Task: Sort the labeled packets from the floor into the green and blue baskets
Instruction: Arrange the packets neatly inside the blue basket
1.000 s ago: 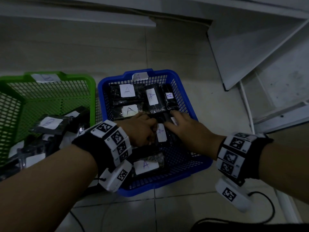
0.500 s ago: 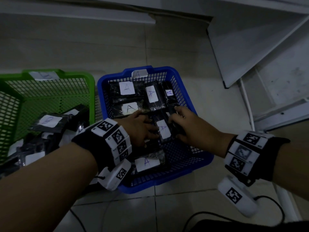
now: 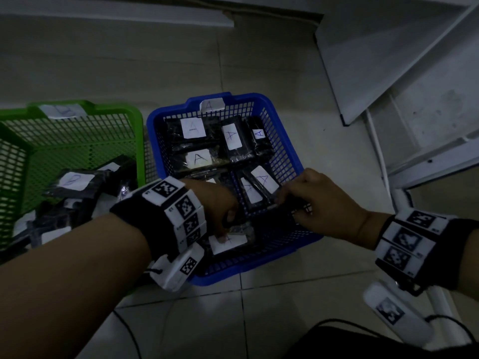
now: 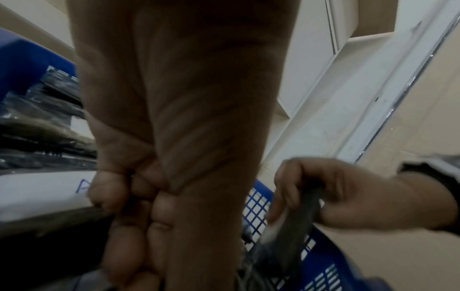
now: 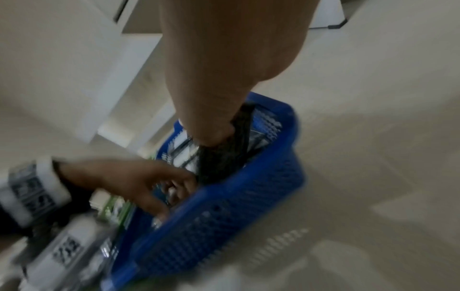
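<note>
The blue basket (image 3: 285, 141), tagged A, holds several black packets with white A labels (image 3: 194, 128). My right hand (image 3: 287, 203) is at the basket's right side and grips a black packet (image 5: 242, 122) by its edge; this packet also shows in the left wrist view (image 4: 306, 208). Two labelled packets (image 3: 259, 187) lean just left of that hand. My left hand (image 3: 224, 229) is inside the basket's near end, its bent fingertips touching the front packet's label (image 3: 233, 242). The green basket (image 3: 85, 141) to the left holds packets labelled B (image 3: 74, 181).
Pale tiled floor (image 3: 259, 320) surrounds the baskets. White panels and a shelf frame (image 3: 388, 73) lean at the upper right. A black cable (image 3: 337, 321) runs across the floor at the bottom right. The two baskets stand side by side, almost touching.
My left hand has drawn back from the basket's middle to the front packet. My right hand has shifted right with its packet, and the labelled packets now lean beside it.
</note>
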`<state>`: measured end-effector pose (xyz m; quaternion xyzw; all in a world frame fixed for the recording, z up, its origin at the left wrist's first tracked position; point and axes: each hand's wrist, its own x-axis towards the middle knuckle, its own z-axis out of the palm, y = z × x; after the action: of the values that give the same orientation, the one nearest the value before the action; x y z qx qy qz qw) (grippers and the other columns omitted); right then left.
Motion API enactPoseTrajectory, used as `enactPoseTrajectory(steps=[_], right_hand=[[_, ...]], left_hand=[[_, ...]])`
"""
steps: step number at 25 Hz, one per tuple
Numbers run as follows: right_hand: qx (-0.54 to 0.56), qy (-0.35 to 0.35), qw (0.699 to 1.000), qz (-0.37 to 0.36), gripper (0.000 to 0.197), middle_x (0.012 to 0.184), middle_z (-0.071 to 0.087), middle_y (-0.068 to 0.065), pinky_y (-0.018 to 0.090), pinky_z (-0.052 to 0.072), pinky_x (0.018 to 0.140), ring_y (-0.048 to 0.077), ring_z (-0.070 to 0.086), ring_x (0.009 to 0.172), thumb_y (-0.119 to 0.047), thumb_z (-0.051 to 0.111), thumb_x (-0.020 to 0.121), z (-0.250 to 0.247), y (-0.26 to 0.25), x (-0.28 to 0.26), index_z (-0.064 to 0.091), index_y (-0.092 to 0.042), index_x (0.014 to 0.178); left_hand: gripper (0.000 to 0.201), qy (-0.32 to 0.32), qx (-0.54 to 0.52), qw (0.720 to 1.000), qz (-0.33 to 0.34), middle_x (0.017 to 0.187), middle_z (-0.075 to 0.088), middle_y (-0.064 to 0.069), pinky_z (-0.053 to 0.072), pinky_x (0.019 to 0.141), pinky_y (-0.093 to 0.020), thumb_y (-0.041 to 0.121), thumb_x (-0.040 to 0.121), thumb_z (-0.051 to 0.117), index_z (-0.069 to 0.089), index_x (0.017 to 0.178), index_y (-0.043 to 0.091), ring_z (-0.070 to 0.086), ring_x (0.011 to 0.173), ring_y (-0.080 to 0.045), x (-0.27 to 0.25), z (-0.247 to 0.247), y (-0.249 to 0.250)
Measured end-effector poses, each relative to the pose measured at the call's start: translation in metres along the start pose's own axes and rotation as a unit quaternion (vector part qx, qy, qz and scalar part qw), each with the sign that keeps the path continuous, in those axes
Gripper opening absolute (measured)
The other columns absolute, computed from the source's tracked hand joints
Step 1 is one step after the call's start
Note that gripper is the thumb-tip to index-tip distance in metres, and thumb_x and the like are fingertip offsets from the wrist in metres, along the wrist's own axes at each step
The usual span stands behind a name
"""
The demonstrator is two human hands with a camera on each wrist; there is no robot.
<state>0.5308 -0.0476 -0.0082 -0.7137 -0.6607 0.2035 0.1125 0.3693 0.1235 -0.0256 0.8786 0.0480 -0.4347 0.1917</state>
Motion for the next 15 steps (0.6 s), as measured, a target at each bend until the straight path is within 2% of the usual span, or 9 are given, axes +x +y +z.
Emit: enactPoseTrajectory(steps=[2,4,7,9,10,11,13,15], right_hand=[[-0.078,-0.074,0.993,-0.043,0.042,0.093,0.052,0.001,0.027,0.042,0.069,0.019,0.046,0.089,-0.004,0.062,0.063,0.005,0.001,-0.004,0.046,-0.028,0.093],[-0.128,-0.106,0.983,-0.083,0.049,0.094,0.053,0.0,0.023,0.034,0.07,0.016,0.039,0.089,0.004,0.064,0.058,0.008,0.006,-0.003,0.04,-0.024,0.09],[-0.129,-0.081,0.985,-0.083,0.052,0.095,0.049,0.001,0.031,0.042,0.071,0.017,0.038,0.09,0.003,0.068,0.057,0.002,0.009,0.005,0.037,-0.026,0.087],[-0.132,-0.077,0.985,-0.076,0.045,0.096,0.048,0.002,0.033,0.044,0.07,0.019,0.04,0.091,-0.002,0.071,0.06,-0.006,0.011,0.009,0.043,-0.023,0.088],[-0.134,-0.071,0.986,-0.069,0.042,0.098,0.048,0.002,0.034,0.044,0.07,0.02,0.041,0.092,-0.005,0.072,0.062,-0.009,0.01,0.011,0.047,-0.021,0.091],[-0.136,-0.064,0.987,-0.064,0.043,0.099,0.047,0.003,0.035,0.044,0.07,0.02,0.04,0.093,-0.007,0.073,0.061,-0.009,0.01,0.013,0.048,-0.02,0.093],[-0.155,-0.08,0.983,-0.062,0.052,0.099,0.047,0.005,0.035,0.046,0.066,0.02,0.04,0.093,-0.004,0.077,0.056,0.0,0.009,0.013,0.046,-0.02,0.095],[-0.184,-0.129,0.972,-0.071,0.05,0.101,0.05,0.008,0.032,0.047,0.063,0.022,0.043,0.095,-0.004,0.08,0.055,0.015,0.013,0.007,0.053,-0.017,0.095]], left_hand=[[0.052,-0.016,0.007,1.0,-0.004,0.102,0.056,-0.005,0.044,0.082,-0.031,0.039,0.079,0.071,0.056,0.12,0.01,0.053,0.094,-0.021,0.001,-0.002,-0.002],[0.053,-0.023,0.019,1.0,-0.008,0.097,0.052,0.001,0.043,0.079,-0.031,0.038,0.081,0.069,0.056,0.122,0.008,0.048,0.09,-0.017,-0.003,-0.008,-0.007],[0.049,-0.012,0.023,1.0,-0.015,0.103,0.057,-0.003,0.037,0.074,-0.026,0.035,0.087,0.063,0.053,0.127,0.008,0.05,0.091,-0.017,-0.01,-0.012,-0.013],[0.048,-0.01,0.031,0.999,-0.013,0.118,0.061,-0.008,0.04,0.078,-0.028,0.034,0.089,0.06,0.052,0.129,0.009,0.055,0.101,-0.023,-0.009,-0.011,-0.013],[0.048,-0.016,0.033,0.999,-0.011,0.119,0.06,-0.009,0.041,0.081,-0.03,0.033,0.09,0.06,0.052,0.129,0.008,0.056,0.104,-0.025,-0.007,-0.009,-0.013],[0.047,-0.02,0.034,0.999,-0.005,0.112,0.06,-0.01,0.041,0.08,-0.03,0.032,0.09,0.06,0.053,0.128,0.006,0.055,0.101,-0.024,-0.006,-0.006,-0.014],[0.045,-0.022,0.032,0.999,0.002,0.1,0.053,-0.007,0.036,0.068,-0.024,0.031,0.09,0.059,0.055,0.125,0.003,0.05,0.086,-0.019,-0.003,-0.004,-0.016],[0.045,-0.02,0.028,0.999,0.0,0.103,0.055,-0.01,0.036,0.063,-0.022,0.031,0.09,0.059,0.055,0.125,0.003,0.05,0.081,-0.017,-0.002,-0.005,-0.017]])
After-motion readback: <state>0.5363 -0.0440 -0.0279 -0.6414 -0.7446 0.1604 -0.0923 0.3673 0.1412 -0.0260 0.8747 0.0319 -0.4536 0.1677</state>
